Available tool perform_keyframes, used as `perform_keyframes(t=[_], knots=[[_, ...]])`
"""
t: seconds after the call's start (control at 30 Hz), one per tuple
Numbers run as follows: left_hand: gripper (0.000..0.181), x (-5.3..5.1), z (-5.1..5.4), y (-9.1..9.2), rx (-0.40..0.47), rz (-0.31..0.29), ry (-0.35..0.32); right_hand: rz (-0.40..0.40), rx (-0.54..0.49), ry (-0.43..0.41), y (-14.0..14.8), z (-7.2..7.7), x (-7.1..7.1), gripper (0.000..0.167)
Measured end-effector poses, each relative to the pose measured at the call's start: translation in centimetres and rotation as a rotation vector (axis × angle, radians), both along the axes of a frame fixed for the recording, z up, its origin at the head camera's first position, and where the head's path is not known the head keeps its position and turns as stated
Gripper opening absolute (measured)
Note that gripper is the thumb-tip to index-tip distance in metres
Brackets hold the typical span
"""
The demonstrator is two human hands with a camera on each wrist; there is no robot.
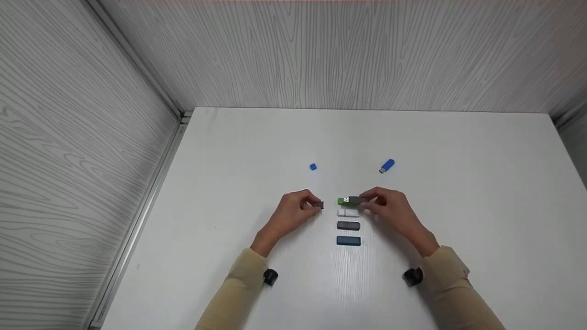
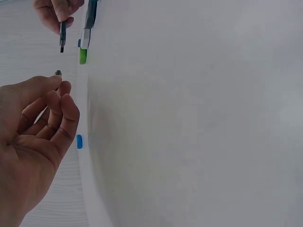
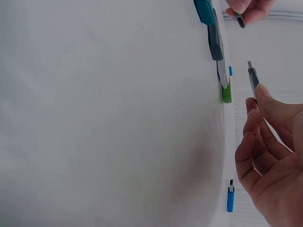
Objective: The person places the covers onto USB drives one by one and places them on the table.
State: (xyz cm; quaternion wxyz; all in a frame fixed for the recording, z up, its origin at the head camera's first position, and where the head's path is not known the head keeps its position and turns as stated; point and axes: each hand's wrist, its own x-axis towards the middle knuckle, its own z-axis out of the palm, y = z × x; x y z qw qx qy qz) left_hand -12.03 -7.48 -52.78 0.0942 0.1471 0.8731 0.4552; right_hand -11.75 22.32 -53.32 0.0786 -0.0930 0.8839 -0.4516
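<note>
Between thumb and fingertips, my left hand (image 1: 291, 213) pinches a small dark cap (image 1: 321, 205). Opposite it, my right hand (image 1: 394, 211) holds a dark grey USB stick (image 1: 355, 200) by its rear end. The stick's bare metal plug (image 3: 250, 65) points toward the cap, and a gap separates the two. Below the held stick in the head view, a green USB stick (image 1: 340, 201) lies on the table, partly hidden by it. A white USB stick (image 1: 348, 213), a dark grey capped one (image 1: 348, 225) and a teal one (image 1: 348, 240) line up nearer to me.
Farther back on the white table (image 1: 257, 142) lie a blue cap (image 1: 313, 167) on the left and an uncapped blue USB stick (image 1: 388, 165) on the right. A wood-grain panel (image 1: 293, 55) rises behind the table, and another panel (image 1: 69, 160) stands at the left.
</note>
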Motion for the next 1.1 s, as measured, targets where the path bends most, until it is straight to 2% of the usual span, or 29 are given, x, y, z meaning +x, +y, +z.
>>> perform_keyframes(t=[0.23, 0.63, 1.1], knots=[[0.016, -0.1, 0.0, 0.6, 0.003, -0.029, 0.014, 0.020, -0.010, 0.017, -0.7, -0.2, 0.3, 0.026], [0.017, -0.2, 0.2, 1.5, 0.010, -0.058, -0.020, 0.055, -0.024, -0.017, -1.7, -0.1, 0.7, 0.025], [0.017, -0.2, 0.1, 2.1, 0.044, -0.084, -0.036, 0.077, -0.021, 0.027, -1.9, -0.1, 0.8, 0.025]])
